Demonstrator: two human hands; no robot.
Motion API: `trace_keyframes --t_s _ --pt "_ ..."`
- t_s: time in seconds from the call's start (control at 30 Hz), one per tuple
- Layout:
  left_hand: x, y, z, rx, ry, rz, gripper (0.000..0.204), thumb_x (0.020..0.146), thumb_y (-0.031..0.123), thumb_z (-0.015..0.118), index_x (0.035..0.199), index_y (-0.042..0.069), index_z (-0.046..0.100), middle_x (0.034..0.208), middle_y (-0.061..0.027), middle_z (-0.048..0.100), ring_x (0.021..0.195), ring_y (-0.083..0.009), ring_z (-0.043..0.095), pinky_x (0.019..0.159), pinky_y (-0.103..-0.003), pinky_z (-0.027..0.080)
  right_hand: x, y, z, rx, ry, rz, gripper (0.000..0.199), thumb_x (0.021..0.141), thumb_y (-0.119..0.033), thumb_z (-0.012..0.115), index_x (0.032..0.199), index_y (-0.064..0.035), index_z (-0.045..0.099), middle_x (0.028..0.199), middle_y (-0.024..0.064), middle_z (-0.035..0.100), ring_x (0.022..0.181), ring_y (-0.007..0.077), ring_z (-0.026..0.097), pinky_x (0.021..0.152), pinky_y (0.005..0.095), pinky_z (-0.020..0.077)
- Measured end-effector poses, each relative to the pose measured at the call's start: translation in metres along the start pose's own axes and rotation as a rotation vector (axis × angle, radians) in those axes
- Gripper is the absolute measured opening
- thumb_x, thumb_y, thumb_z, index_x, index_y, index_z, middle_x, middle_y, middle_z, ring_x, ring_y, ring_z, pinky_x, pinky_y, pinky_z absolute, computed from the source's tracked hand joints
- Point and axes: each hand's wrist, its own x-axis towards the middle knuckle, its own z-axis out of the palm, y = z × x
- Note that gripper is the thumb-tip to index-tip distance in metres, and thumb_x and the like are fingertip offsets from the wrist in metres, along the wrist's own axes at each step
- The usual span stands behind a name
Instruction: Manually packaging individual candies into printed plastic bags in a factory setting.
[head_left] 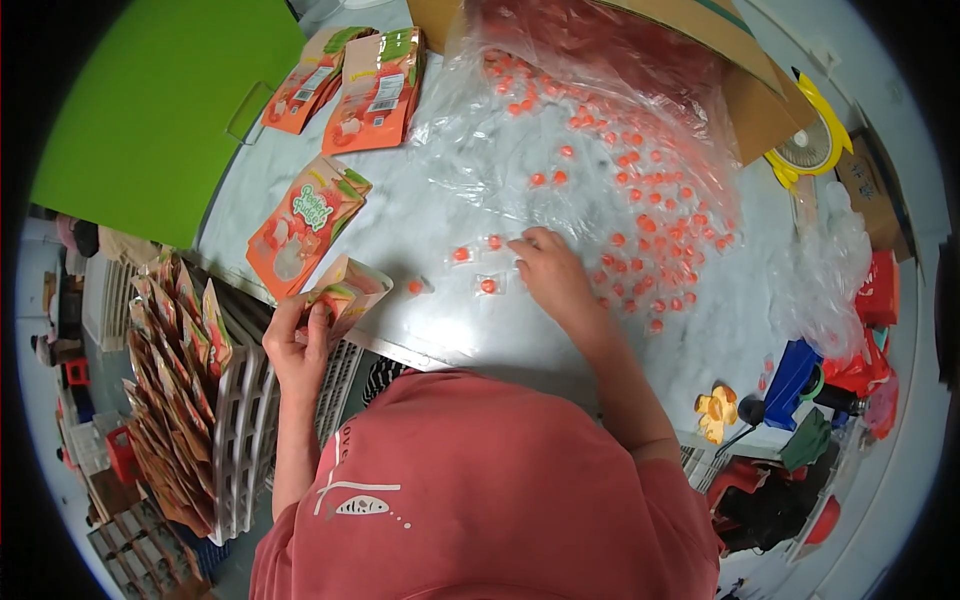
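Fingers (300,318) of the left hand (293,345) are being curled around an open orange pouch (345,290), which is being held at the near edge of the pale worktop (440,225). The right hand (555,275) is being rested flat, fingers spread and gripping nothing, beside small wrapped orange sweets (488,285). More sweets are being spilled across a clear plastic sheet (600,150). Flat pouches (300,225) are lying nearby.
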Motion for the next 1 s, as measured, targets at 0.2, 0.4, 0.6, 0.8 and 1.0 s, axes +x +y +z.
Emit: trace_keyframes --t_s 0.2,0.4,0.6,0.8,1.0 --pt "-0.006 -0.007 -0.006 0.019 0.037 0.018 0.013 0.094 0.009 0.065 0.101 -0.002 0.067 0.080 -0.0042 0.064 0.074 -0.0084 0.058 0.066 -0.023 0.047 0.008 -0.016 -0.002 0.236 0.055 0.015 0.033 0.082 -0.004 0.070 0.115 -0.0047 0.066 0.113 0.0116 0.061 0.105 0.0315 0.060 0.088 0.0385 0.0506" --pt "-0.003 -0.007 -0.009 0.002 0.061 -0.027 0.013 0.094 0.009 0.065 0.100 -0.002 0.067 0.080 -0.0045 0.065 0.074 -0.0091 0.059 0.066 -0.024 0.047 -0.017 -0.017 -0.017 0.206 0.018 0.108 0.033 0.081 -0.004 0.071 0.114 -0.0035 0.065 0.111 0.0117 0.061 0.101 0.0310 0.061 0.084 0.0370 0.0512" --pt "-0.004 -0.013 -0.009 0.015 0.056 -0.003 0.012 0.093 0.007 0.065 0.100 -0.003 0.067 0.083 -0.0071 0.066 0.075 -0.0122 0.061 0.067 -0.026 0.048 -0.014 -0.040 -0.016 0.074 0.000 -0.035 0.045 0.078 -0.010 0.076 0.120 -0.0050 0.063 0.117 0.0093 0.060 0.108 0.0281 0.059 0.090 0.0402 0.0486" --pt "-0.007 -0.008 -0.015 0.026 0.052 -0.033 0.012 0.093 0.006 0.065 0.100 -0.003 0.067 0.084 -0.0096 0.066 0.076 -0.0143 0.063 0.067 -0.028 0.050 -0.004 -0.039 0.004 0.039 -0.081 -0.086 0.053 0.078 -0.010 0.075 0.127 -0.0048 0.058 0.120 0.0090 0.059 0.113 0.0277 0.057 0.099 0.0418 0.0428" --pt "-0.010 -0.009 -0.018 0.038 0.062 -0.015 0.011 0.093 0.005 0.065 0.101 -0.003 0.067 0.084 -0.0088 0.066 0.074 -0.0129 0.062 0.065 -0.027 0.051 -0.002 -0.048 0.020 0.079 -0.046 -0.120 0.047 0.081 -0.010 0.074 0.125 -0.0019 0.059 0.119 0.0116 0.058 0.108 0.0306 0.059 0.092 0.0403 0.0485"
